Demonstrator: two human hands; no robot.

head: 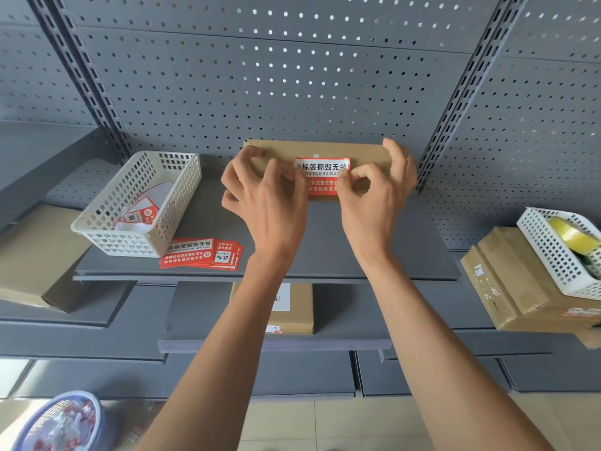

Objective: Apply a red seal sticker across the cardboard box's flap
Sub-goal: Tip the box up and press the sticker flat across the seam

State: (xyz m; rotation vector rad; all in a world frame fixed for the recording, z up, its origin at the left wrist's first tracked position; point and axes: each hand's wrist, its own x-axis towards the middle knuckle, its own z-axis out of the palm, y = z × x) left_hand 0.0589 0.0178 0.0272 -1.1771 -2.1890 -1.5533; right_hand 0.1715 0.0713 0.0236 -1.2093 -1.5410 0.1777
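**Sticker bridging the box edge, both hands pressing**

Your left hand (pixel 266 196) and right hand (pixel 374 196) flank the red seal sticker (pixel 322 177), fingertips curled and pressing its side edges, gripping nothing. It lies at twelve o'clock from your wrists, long axis left to right, folded over the cardboard box (pixel 367 154) at the shelf (pixel 201 255) rear. Both hands look equally near; smoothing seems next.
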